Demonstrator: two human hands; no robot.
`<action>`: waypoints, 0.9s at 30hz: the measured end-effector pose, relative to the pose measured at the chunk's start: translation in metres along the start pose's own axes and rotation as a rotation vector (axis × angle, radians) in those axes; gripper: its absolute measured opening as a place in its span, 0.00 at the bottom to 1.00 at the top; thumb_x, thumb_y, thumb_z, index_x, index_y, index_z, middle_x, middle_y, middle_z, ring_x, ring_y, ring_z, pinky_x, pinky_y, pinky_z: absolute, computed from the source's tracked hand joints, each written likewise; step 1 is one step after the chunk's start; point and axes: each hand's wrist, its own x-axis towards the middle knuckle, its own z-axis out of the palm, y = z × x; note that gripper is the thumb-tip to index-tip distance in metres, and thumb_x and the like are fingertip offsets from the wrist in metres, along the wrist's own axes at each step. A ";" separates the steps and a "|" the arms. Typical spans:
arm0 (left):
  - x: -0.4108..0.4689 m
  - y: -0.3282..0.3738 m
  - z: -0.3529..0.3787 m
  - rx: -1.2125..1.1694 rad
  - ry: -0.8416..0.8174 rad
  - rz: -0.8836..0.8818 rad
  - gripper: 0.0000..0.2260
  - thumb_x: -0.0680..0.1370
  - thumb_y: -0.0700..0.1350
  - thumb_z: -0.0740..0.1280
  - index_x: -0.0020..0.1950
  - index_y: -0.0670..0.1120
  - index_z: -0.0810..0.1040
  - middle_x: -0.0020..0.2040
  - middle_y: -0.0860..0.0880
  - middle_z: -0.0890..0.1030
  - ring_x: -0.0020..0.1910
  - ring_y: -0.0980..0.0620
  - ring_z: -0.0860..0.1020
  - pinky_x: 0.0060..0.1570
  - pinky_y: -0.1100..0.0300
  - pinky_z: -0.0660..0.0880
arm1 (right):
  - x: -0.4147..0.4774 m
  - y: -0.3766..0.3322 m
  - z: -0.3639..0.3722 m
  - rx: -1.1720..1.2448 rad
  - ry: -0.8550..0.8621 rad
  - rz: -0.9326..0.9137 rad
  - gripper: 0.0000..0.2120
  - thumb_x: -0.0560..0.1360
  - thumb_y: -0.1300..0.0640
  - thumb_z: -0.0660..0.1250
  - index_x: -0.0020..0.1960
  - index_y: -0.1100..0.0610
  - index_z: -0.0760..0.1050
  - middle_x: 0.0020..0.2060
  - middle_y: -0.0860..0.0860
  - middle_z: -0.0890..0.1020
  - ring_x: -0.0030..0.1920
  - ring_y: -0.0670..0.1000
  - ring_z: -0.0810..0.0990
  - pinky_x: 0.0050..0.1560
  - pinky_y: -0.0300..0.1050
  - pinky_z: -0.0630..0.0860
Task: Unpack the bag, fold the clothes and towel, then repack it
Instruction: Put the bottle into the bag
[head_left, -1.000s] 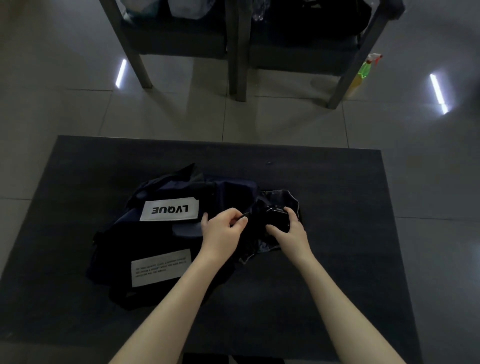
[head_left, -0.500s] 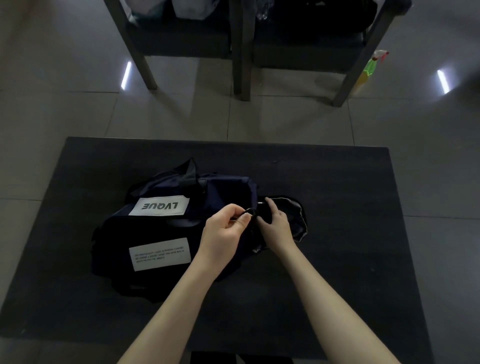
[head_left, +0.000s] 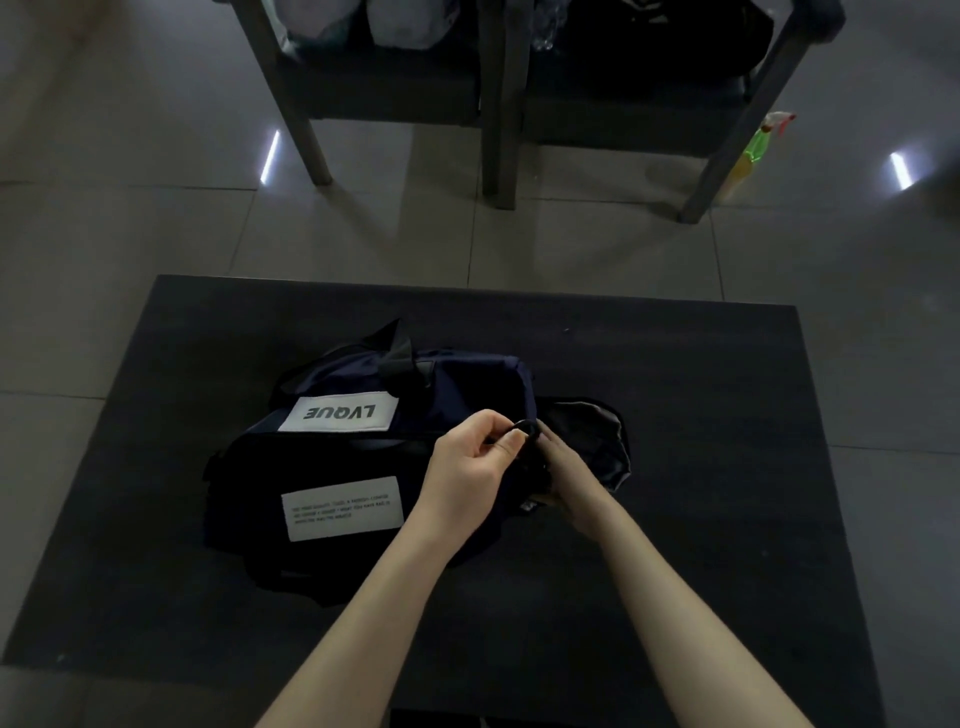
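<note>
Right hand has slid to the bag's right end, fingers hidden. Left hand's fingers pinch a dark pull loop there; so slight a grip might slip.

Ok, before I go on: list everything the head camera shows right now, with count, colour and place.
table: one, black, in the foreground on the tiled floor
bag: one, navy with two white labels, lying on the middle of the table
pull tab: one, dark, at the bag's right end
fabric flap: one, dark with a grey sheen, spread on the table right of the bag
chairs: two, dark, side by side beyond the table, with pale things on the left one and dark things on the right one
spray bottle: one, green-yellow with a red trigger, on the floor by the right chair's leg
left hand: one, pinches the pull tab
right hand: one, grips the bag's right end, fingers partly hidden
</note>
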 end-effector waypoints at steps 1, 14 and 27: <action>-0.001 -0.001 0.001 0.005 -0.002 -0.006 0.06 0.79 0.40 0.65 0.42 0.46 0.78 0.37 0.46 0.80 0.39 0.49 0.79 0.44 0.55 0.77 | 0.002 0.003 -0.003 0.056 0.012 0.011 0.21 0.81 0.49 0.55 0.74 0.44 0.60 0.66 0.50 0.72 0.65 0.55 0.72 0.62 0.57 0.73; 0.005 -0.009 0.020 -0.024 -0.029 -0.116 0.07 0.80 0.41 0.63 0.45 0.41 0.78 0.44 0.43 0.82 0.46 0.47 0.82 0.52 0.46 0.78 | -0.003 0.032 -0.023 0.039 0.023 0.078 0.31 0.79 0.35 0.43 0.65 0.52 0.74 0.61 0.52 0.79 0.63 0.51 0.75 0.69 0.54 0.65; 0.011 -0.018 0.011 -0.125 0.090 -0.261 0.08 0.81 0.39 0.60 0.45 0.38 0.75 0.43 0.42 0.81 0.46 0.46 0.82 0.47 0.56 0.79 | 0.009 0.033 -0.022 0.079 0.001 0.074 0.32 0.81 0.40 0.40 0.69 0.57 0.70 0.60 0.53 0.77 0.59 0.51 0.75 0.59 0.44 0.65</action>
